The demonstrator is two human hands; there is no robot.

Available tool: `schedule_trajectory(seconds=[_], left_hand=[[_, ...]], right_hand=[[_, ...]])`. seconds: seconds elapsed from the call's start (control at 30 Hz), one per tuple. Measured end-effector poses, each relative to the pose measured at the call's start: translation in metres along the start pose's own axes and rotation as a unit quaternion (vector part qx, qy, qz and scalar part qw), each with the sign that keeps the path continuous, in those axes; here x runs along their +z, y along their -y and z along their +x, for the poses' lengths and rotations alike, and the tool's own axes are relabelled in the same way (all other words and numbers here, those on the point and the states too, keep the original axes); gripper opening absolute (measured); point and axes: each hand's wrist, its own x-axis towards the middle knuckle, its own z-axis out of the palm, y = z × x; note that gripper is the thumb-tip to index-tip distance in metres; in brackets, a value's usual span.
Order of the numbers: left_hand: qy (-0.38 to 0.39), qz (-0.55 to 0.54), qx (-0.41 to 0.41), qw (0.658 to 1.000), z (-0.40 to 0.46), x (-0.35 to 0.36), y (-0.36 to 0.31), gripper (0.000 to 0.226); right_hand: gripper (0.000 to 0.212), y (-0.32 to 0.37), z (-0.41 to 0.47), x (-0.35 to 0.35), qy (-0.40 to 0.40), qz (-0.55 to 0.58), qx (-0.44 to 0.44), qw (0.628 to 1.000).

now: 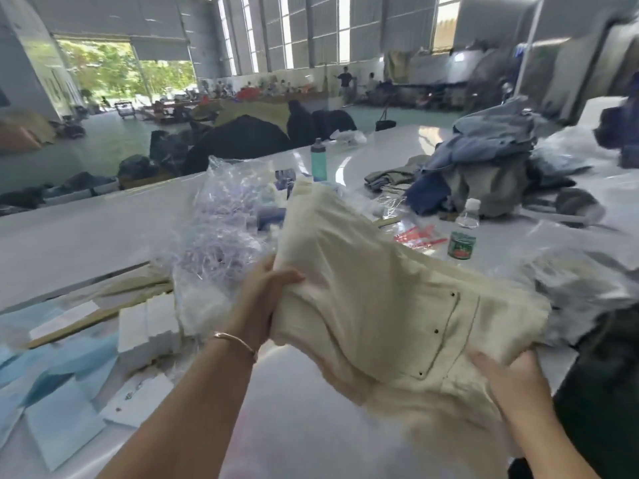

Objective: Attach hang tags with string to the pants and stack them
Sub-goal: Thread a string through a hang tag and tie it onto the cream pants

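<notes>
A folded pair of cream pants (373,299) is lifted above the white table (86,236), its back pocket with dark rivets facing me. My left hand (266,295) grips the pants' left edge, thumb on top. My right hand (508,371) holds the lower right corner from underneath, fingers hidden under the cloth. White hang tags (148,330) stand in a stack at the left, and a clear bag of pale strings (224,229) lies behind them. I see no tag on the pants.
A heap of blue and grey pants (484,167) lies at the back right. A teal bottle (318,162), a clear water bottle (468,214) and a small green jar (461,245) stand mid-table. Blue sheets (52,385) cover the near left. Plastic bags (570,278) crowd the right.
</notes>
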Motion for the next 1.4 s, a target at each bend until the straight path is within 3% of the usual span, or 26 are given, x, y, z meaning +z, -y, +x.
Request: schedule_trajectory(seconds=[0.03,0.07,0.1,0.13,0.23,0.33,0.43,0.5,0.6,0.73,0.8,0.9,0.97,1.1,1.23,1.4], left_hand=[[-0.042,0.133,0.004,0.990,0.021,0.002,0.015,0.057],[-0.101,0.310,-0.012,0.945,0.037,0.003,0.033,0.058],[-0.133,0.459,-0.021,0.878,0.046,0.005,0.052,0.058],[-0.131,0.525,-0.013,0.841,0.050,0.009,0.071,0.057],[0.032,0.513,0.014,0.858,0.046,0.030,0.137,0.049],[0.204,0.531,-0.005,0.823,0.023,0.049,0.188,0.039],[0.249,0.559,0.021,0.791,0.010,0.045,0.208,0.036],[0.231,0.550,0.019,0.802,0.006,0.030,0.205,0.038],[0.151,0.536,0.027,0.830,0.000,-0.008,0.186,0.041],[0.036,0.495,-0.004,0.868,-0.031,-0.092,0.148,0.033],[-0.044,0.477,-0.024,0.877,-0.062,-0.145,0.129,0.029],[-0.198,0.461,-0.022,0.865,-0.122,-0.235,0.108,0.023],[-0.296,0.466,-0.037,0.833,-0.168,-0.296,0.098,0.022],[-0.462,0.494,-0.079,0.732,-0.249,-0.414,0.088,0.026],[-0.509,0.554,-0.203,0.627,-0.301,-0.505,0.088,0.060],[-0.595,0.610,-0.144,0.503,-0.350,-0.596,0.053,0.083]], right_hand=[[0.083,-0.010,0.009,-0.002,0.038,-0.131,0.041,0.990],[0.096,-0.019,0.016,-0.003,0.069,-0.264,0.068,0.960],[0.104,-0.027,0.020,-0.001,0.084,-0.377,0.069,0.920],[0.104,-0.035,0.024,0.003,0.090,-0.455,0.043,0.885],[0.077,-0.048,0.033,0.024,0.145,-0.528,-0.091,0.832],[0.053,-0.054,0.037,0.049,0.209,-0.559,-0.163,0.785],[0.048,-0.052,0.043,0.065,0.196,-0.606,-0.174,0.751],[0.043,-0.047,0.045,0.075,0.179,-0.612,-0.178,0.749],[0.032,-0.034,0.036,0.105,0.189,-0.547,-0.236,0.780],[0.021,-0.009,-0.011,0.181,0.283,-0.360,-0.310,0.833],[0.015,0.007,-0.050,0.225,0.340,-0.287,-0.332,0.832],[0.017,0.029,-0.123,0.290,0.411,-0.251,-0.375,0.792],[0.017,0.041,-0.178,0.330,0.454,-0.225,-0.378,0.775],[0.016,0.045,-0.294,0.403,0.522,-0.185,-0.395,0.733],[0.016,0.036,-0.395,0.473,0.573,-0.193,-0.389,0.695],[0.014,0.034,-0.485,0.532,0.595,-0.194,-0.376,0.683]])
